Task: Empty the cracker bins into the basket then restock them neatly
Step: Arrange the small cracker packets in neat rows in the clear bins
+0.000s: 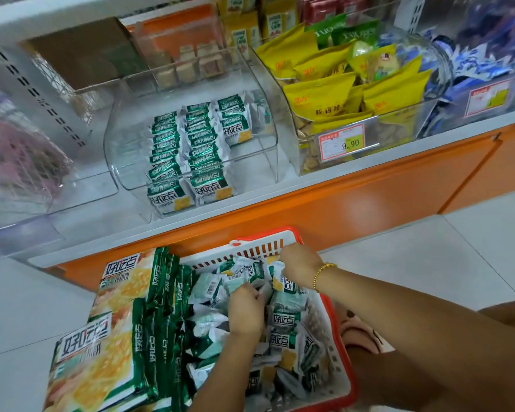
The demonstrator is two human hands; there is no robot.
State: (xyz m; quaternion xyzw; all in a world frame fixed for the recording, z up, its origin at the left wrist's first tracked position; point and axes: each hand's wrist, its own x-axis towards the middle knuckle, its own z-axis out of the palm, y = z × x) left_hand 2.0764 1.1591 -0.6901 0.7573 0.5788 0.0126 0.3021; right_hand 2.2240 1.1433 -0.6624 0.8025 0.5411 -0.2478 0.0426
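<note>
A red-and-white basket (259, 248) stands on the floor below the shelf, heaped with small green-and-white cracker packets (283, 310). My left hand (246, 310) reaches into the middle of the heap, fingers curled round a packet. My right hand (299, 266), with a gold bead bracelet, grips packets near the basket's far rim. Large green-and-yellow cracker bags (125, 331) stand along the basket's left side. On the shelf, a clear bin (125, 156) holds neat rows of the same small packets (188, 150).
To the right of the clear bin stands another bin of yellow snack bags (333, 93) with a 9.90 price tag (341, 142). Blue packets (473, 63) lie further right. An orange shelf base (369, 191) runs behind the basket. My knee (369, 337) is beside the basket.
</note>
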